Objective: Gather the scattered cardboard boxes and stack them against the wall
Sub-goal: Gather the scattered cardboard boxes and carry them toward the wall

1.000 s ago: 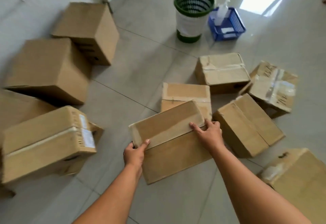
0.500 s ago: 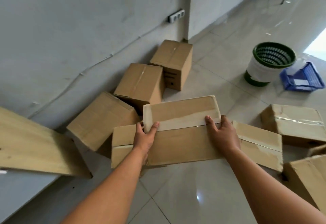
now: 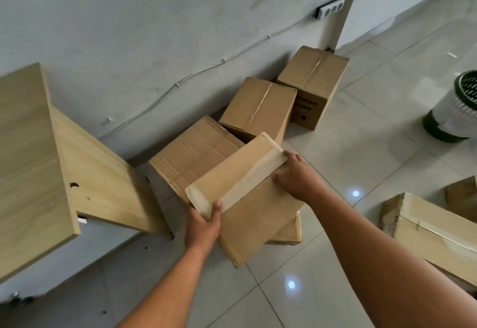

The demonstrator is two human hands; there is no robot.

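I carry a flat taped cardboard box (image 3: 247, 214) in the air with both hands, tilted over the floor near the wall. My left hand (image 3: 204, 227) grips its near left corner, thumb on top. My right hand (image 3: 299, 180) holds its far right end. Three brown boxes stand along the grey wall (image 3: 154, 44): a worn box (image 3: 191, 154) right behind the carried one, a taped box (image 3: 258, 108) and a printed box (image 3: 313, 77) in the corner. Another box (image 3: 289, 232) lies partly hidden under the carried one.
Wooden panels (image 3: 51, 167) lean at the left by the wall. A green and white basket (image 3: 456, 111) stands at the right edge. More boxes (image 3: 433, 229) lie on the tiled floor at the right. A power strip (image 3: 331, 7) and cable run along the wall.
I have lifted the box off the floor and turned left toward the wall. The box now hangs tilted close to the row of boxes by the wall.
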